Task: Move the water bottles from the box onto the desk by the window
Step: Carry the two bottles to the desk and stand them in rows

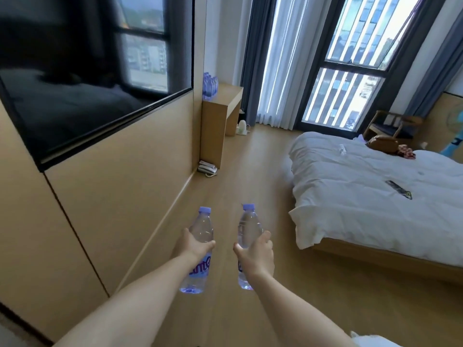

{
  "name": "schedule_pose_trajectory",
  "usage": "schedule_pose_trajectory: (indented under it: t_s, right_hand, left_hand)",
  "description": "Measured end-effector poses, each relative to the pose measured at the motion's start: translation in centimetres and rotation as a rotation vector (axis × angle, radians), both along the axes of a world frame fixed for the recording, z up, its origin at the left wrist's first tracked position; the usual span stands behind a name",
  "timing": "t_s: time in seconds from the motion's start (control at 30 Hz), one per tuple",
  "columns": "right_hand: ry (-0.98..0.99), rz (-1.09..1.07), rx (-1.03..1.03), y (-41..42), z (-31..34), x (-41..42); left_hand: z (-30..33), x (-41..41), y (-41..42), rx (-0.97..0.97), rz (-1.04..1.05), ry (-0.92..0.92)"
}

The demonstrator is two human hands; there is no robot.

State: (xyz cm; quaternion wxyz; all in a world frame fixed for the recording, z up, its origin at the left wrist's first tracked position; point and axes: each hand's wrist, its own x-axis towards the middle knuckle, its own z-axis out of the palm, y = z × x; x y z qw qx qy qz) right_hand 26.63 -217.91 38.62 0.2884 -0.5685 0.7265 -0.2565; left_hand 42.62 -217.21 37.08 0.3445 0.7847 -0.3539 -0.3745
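Mid-room: fingers (267,235) round 2 bottles (200,227)

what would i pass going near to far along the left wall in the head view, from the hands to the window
left hand and right hand, each gripping a water bottle → phone on the floor → desk with bottles on it → white kettle → curtains and window

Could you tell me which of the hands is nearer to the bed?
Right. The right hand, holding a bottle, is on the side of the bed; the left hand is nearer the wall.
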Motion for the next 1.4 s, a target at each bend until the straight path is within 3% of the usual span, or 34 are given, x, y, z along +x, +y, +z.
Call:
schedule_pose_trajectory:
  t_s: [0.47,0.67,1.0,1.4]
  right_hand:
    - [0.007,-0.11,0.045,-34.7,0.9,6.2]
    - [-0.03,-0.102,0.069,-50.4,-1.2,6.8]
    - [-0.04,-0.057,0.034,-75.5,1.8,8.5]
    - [0.008,-0.105,0.062,-106.1,-0.1,11.6]
  left_hand:
    - [1.6,4.8,-37.1,0.022,-0.112,-0.01]
    - [0.1,5.4,-52.2,0.061,-0.079,-0.029]
    - [4.6,6.3,-75.1,0.068,-0.041,-0.188]
    - [2.5,10.4,-106.5,0.124,-0.049,-0.218]
